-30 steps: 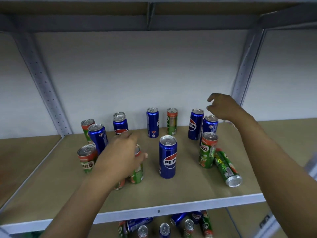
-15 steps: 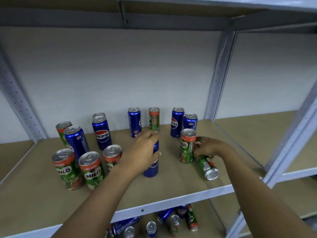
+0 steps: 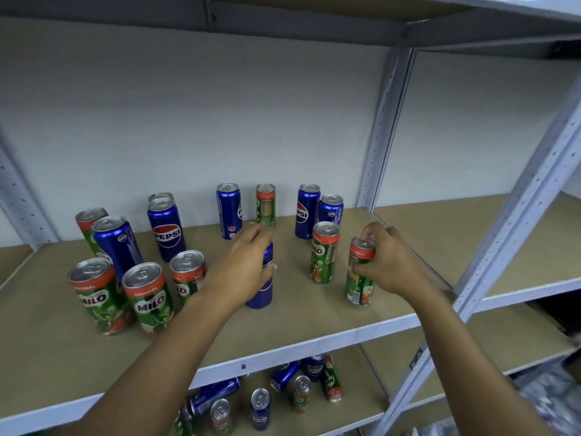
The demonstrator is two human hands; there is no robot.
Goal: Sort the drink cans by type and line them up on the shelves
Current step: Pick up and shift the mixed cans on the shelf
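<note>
A blue Pepsi can (image 3: 260, 291) is being gripped by the left hand (image 3: 242, 269) mid-shelf (image 3: 301, 322), upright. A green Milo can (image 3: 359, 278) is being held upright by the right hand (image 3: 386, 262) just beside another Milo can (image 3: 323, 256). Other cans are being left standing behind.

A metal shelving unit is standing against a pale wall in front of you.

You are looking at a grey-white wall (image 3: 220, 121) running behind the rack, evenly lit. Perforated pale-grey uprights (image 3: 382, 127) are rising at the left, middle and right, carrying tan shelf boards (image 3: 314, 313) edged in pale metal. An upper shelf's underside (image 3: 283, 17) is crossing the top, its dark crossbar shading the wall beneath. A neighbouring bay (image 3: 440, 228) is extending to your right, with something dark and blurred lying below it.
</note>
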